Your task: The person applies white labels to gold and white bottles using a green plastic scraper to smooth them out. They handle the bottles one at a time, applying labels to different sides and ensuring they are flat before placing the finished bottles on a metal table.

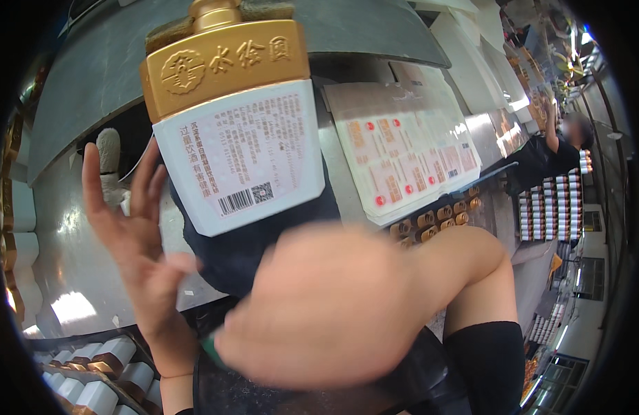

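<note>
A white bottle (238, 162) with a gold embossed shoulder and gold neck lies in front of me, its neck away from me. A printed label with a barcode covers its white face. Under its near end is a dark cloth (226, 259). Left of the bottle, my left hand (136, 238) is raised with its fingers spread, holding nothing; its fingertips are close to the bottle's side. My right hand (333, 297) is smeared by motion nearer to me, and its fingers are mostly hidden. A small green patch (212, 350) shows by its fingertips; what it is I cannot make out.
Right of the bottle lies a stack of printed label sheets (406, 149), with several gold caps (426, 219) in rows nearby. Boxed white-and-gold bottles (98, 394) stand at the lower left. A grey wrapped peg (108, 151) rises beyond my left hand. Another person (551, 155) works at the far right.
</note>
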`<state>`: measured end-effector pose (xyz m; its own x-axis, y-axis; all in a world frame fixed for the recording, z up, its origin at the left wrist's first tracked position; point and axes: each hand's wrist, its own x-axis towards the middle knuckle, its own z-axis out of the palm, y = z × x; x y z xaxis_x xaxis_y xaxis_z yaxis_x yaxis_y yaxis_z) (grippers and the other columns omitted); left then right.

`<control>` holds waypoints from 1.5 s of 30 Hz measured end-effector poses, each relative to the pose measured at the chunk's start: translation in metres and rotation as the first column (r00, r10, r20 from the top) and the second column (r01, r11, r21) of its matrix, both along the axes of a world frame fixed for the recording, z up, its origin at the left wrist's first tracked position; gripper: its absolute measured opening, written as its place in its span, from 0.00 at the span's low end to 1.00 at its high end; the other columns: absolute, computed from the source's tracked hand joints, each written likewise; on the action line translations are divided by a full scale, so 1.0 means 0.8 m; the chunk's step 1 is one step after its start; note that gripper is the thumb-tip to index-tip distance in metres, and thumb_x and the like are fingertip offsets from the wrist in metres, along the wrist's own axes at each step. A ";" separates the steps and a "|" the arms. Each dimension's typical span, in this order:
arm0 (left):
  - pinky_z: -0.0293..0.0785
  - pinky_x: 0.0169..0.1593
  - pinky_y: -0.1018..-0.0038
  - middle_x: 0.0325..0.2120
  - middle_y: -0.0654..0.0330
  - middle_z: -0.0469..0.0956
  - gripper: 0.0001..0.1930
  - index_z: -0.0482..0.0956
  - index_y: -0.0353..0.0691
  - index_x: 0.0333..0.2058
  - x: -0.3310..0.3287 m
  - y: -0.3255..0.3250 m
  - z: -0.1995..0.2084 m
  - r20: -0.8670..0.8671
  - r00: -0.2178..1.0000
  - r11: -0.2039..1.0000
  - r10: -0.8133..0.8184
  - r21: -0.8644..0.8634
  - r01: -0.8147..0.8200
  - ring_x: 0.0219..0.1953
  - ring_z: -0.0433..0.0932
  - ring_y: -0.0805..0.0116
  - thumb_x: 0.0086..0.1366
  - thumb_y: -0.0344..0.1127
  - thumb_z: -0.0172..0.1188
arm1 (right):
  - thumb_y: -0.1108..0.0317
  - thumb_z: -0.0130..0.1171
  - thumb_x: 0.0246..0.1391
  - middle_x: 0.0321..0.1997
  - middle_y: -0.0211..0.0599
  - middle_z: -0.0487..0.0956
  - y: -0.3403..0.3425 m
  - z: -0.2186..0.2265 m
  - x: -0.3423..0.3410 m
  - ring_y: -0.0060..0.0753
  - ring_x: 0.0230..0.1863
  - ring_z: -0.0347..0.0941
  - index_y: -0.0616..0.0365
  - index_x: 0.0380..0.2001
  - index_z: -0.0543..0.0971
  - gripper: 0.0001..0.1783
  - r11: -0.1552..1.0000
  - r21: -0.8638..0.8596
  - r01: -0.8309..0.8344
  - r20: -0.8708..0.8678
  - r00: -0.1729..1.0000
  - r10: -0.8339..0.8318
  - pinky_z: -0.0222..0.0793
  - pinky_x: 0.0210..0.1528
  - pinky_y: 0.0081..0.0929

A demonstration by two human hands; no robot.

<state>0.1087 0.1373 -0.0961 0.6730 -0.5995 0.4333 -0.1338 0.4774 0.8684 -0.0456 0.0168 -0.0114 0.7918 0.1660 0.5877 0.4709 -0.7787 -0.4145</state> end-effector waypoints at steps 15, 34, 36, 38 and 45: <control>0.55 0.66 0.57 0.64 0.44 0.55 0.54 0.57 0.48 0.67 -0.042 -0.033 0.035 0.719 0.692 0.826 -0.062 0.426 -0.369 0.63 0.57 0.40 0.38 0.27 0.74 | 0.45 0.56 0.59 0.41 0.43 0.80 -0.102 -0.022 -0.029 0.28 0.40 0.75 0.69 0.50 0.73 0.33 0.602 0.542 0.586 -0.574 0.781 -0.244 0.69 0.45 0.24; 0.59 0.64 0.60 0.64 0.48 0.56 0.54 0.50 0.40 0.68 -0.033 -0.021 0.018 0.570 0.815 0.784 0.109 0.454 -0.423 0.64 0.60 0.53 0.48 0.43 0.74 | 0.64 0.58 0.57 0.27 0.40 0.82 -0.161 -0.079 -0.046 0.32 0.26 0.79 0.59 0.41 0.82 0.13 0.839 0.267 0.475 -0.312 0.866 -0.391 0.71 0.30 0.25; 0.59 0.64 0.57 0.65 0.48 0.54 0.55 0.49 0.39 0.68 -0.024 -0.014 0.020 0.500 0.866 0.911 0.034 0.341 -0.232 0.66 0.58 0.52 0.49 0.54 0.73 | 0.65 0.57 0.58 0.29 0.36 0.84 -0.188 -0.098 -0.092 0.24 0.25 0.78 0.57 0.38 0.85 0.11 0.755 0.234 0.612 -0.494 0.744 -0.450 0.71 0.30 0.22; 0.59 0.65 0.52 0.66 0.49 0.53 0.55 0.50 0.37 0.67 -0.011 -0.008 0.027 0.464 0.874 0.891 0.145 0.323 -0.319 0.67 0.56 0.50 0.51 0.66 0.65 | 0.64 0.56 0.59 0.30 0.37 0.84 -0.222 -0.105 -0.139 0.24 0.26 0.78 0.58 0.37 0.85 0.12 0.651 0.068 0.756 -0.526 0.581 -0.621 0.72 0.31 0.22; 0.62 0.65 0.61 0.57 0.48 0.67 0.20 0.64 0.33 0.60 0.012 -0.015 0.036 0.446 0.761 0.739 0.472 0.270 -0.617 0.60 0.67 0.57 0.72 0.31 0.40 | 0.70 0.54 0.53 0.28 0.40 0.80 -0.272 -0.118 -0.199 0.40 0.27 0.78 0.49 0.46 0.82 0.17 0.646 -0.497 0.579 -0.409 0.501 -0.763 0.72 0.29 0.34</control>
<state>0.1186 0.1254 -0.0674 0.7943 -0.3339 0.5076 -0.5716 -0.1275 0.8106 -0.2049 -0.2004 -0.1057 0.8708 -0.4897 0.0433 -0.4818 -0.8676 -0.1228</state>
